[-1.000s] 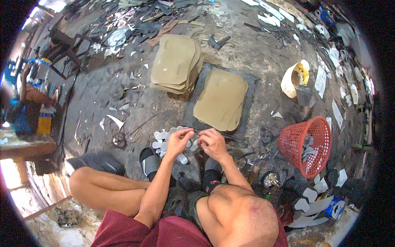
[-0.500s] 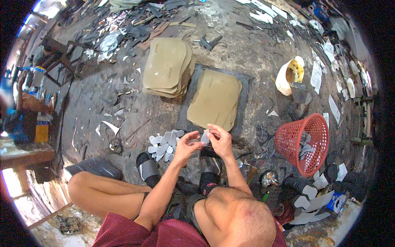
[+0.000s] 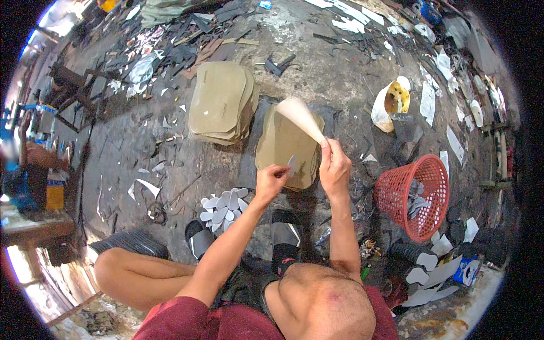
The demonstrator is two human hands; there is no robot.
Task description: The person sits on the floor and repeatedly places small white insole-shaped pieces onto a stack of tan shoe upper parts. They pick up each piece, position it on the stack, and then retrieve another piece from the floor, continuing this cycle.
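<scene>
My left hand (image 3: 273,180) is closed on a small grey oval pad (image 3: 292,161), pinched between the fingers above the near edge of a stack of tan sheets (image 3: 277,141). A pale beige sheet (image 3: 300,118), bent into a curl, is pinched at its near end by my right hand (image 3: 335,163) over the right side of that stack. The stack rests on a dark square mat (image 3: 247,150). Close to my left foot, a pile of similar grey pads (image 3: 222,207) lies on the floor.
A taller stack of tan sheets (image 3: 218,105) stands to the far left. On the right are a red plastic basket (image 3: 391,192) with grey pieces inside and a tipped pale container (image 3: 382,107). Scraps litter the floor around a black frame (image 3: 73,93).
My hands have come apart and reached forward. The grey pad is now in my left hand alone, while my right hand has taken hold of the pale sheet and raised it.
</scene>
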